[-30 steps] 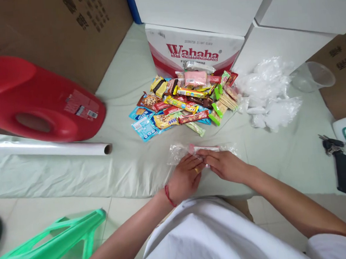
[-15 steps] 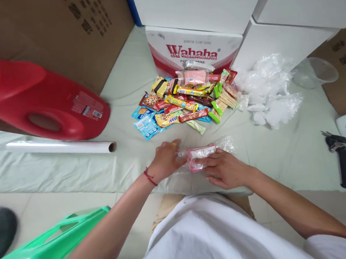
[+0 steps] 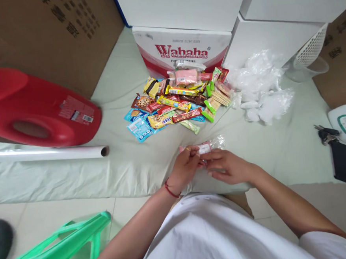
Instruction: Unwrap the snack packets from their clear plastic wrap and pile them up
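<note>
A pink-and-white snack packet (image 3: 204, 148) lies on the cloth near the table's front edge, with clear crinkled plastic (image 3: 219, 142) spreading from its right end. My left hand (image 3: 185, 167), a red cord around the wrist, pinches the packet's left part between thumb and fingers. From the right, my right hand (image 3: 229, 166) rests its stretched fingertips against the packet, the thumb held apart below. Both hands cover part of the packet. Beyond them sits a pile of wrapped snacks (image 3: 174, 103) in several colours.
Behind the snacks stands a Wahaha carton (image 3: 181, 46). Clear plastic bags (image 3: 257, 88) lie at the back right. A red jug (image 3: 49, 106) and a white roll (image 3: 50, 154) are on the left. Keys (image 3: 327, 134) and a black phone-like object (image 3: 343, 163) lie right. A green stool (image 3: 51, 250) stands below.
My left hand has moved right onto the packet and now pinches it. My right hand's fingers have slid off the packet's top toward its near right side. The view has shifted slightly.
</note>
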The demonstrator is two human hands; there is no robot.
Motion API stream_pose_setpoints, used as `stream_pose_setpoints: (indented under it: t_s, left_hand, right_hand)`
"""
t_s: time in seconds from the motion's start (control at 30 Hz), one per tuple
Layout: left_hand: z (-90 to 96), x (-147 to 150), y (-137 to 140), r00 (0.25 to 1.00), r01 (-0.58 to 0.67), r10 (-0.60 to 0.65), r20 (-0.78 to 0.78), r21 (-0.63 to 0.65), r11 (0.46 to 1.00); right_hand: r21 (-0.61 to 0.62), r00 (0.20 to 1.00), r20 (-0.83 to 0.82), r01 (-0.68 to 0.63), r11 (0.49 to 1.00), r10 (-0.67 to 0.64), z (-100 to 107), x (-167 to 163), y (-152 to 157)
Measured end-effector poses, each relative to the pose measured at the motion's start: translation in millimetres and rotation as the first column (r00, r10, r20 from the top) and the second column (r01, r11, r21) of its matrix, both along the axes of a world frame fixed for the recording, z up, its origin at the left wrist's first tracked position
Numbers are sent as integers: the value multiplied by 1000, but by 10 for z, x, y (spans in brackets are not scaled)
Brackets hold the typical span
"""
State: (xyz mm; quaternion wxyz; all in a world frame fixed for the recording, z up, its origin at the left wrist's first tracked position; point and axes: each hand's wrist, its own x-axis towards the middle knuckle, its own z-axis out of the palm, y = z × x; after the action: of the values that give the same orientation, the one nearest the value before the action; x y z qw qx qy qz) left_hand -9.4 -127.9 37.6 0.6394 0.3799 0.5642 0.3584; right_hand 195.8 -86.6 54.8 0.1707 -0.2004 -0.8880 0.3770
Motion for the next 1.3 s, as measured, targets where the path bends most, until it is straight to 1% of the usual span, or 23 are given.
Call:
stream_pose_setpoints:
  t_s: [0.03,0.07,0.1,0.13,0.17,0.2,0.23,0.3,0.37,0.43,0.57,0.63,0.73,0.8,0.83,0.9,0.97,1.0,1.07,1.1,1.17,1.23,1.3]
  left_hand:
    - [-43,30,-18,993,42,-32,-117,89,995]
    - [-76,41,-38,968,110,-65,-244,175,978]
    - [-98,40,-56,926,190,-91,-367,246,950]
    - [-110,33,-70,876,266,-104,-471,292,919]
    - [-115,26,-79,829,326,-111,-548,312,892]
    - [-116,20,-81,791,366,-114,-601,315,875]
    - [-115,18,-78,762,394,-117,-637,312,865]
    - [-116,22,-60,727,426,-122,-676,304,852]
    - [-122,32,-39,718,433,-123,-685,301,849]
    - [-130,41,-25,720,430,-125,-683,297,853]
    - [-136,60,-24,721,428,-125,-682,296,854]
    - [-132,64,-24,722,439,-128,-680,307,844]
    - [-121,26,7,756,419,-120,-644,335,844]
    - [-117,-38,56,829,365,-143,-540,331,870]
    - [-118,-77,85,885,325,-172,-433,308,894]
    - [-124,-145,139,973,223,-205,-106,215,951]
    - [-126,-180,165,976,99,-113,187,83,992]
    - [-119,-184,161,969,31,-37,243,31,999]
    - [-80,-188,113,983,-87,82,165,19,996]
    - [-47,-198,72,989,-129,125,74,64,990]
    - [32,-253,-29,975,-163,192,-115,227,960]
    - [88,-347,-117,928,-117,254,-273,432,894]
    - [73,-436,-161,866,62,243,-437,577,815]
  right_hand:
    - [-55,987,-80,133,990,-137,25,81,36]
    - [-87,937,-122,317,944,-326,34,158,83]
    - [-91,843,-125,515,852,-523,22,224,139]
    - [-73,726,-90,678,732,-682,-11,273,199]
    - [-49,628,-24,777,628,-778,-64,303,260]
    - [-32,573,66,820,572,-817,-131,316,314]
    - [-39,568,166,820,571,-806,-202,315,358]
    - [-139,641,327,759,636,-694,-325,295,401]
    - [-257,710,359,699,668,-606,-374,287,390]
    - [-320,724,301,690,650,-620,-332,297,350]
    - [-399,686,211,710,580,-696,-96,209,239]
    - [-402,696,188,698,592,-693,6,24,160]
    - [-249,716,168,696,673,-678,54,-380,30]
    - [-132,705,200,707,694,-680,14,-627,-41]
    - [-91,691,214,718,690,-690,-22,-719,-69]
    - [-53,663,206,742,668,-720,-109,-826,-111]
    - [-63,662,173,747,662,-729,-192,-846,-140]
    - [-66,667,163,742,667,-727,-225,-837,-152]
    - [-45,673,164,736,676,-722,-271,-805,-168]
    - [-24,671,169,735,677,-722,-284,-789,-172]
    - [17,659,174,741,672,-731,-296,-764,-171]
    - [32,653,169,745,666,-738,-300,-746,-161]
    - [4,659,162,743,669,-734,-306,-730,-147]
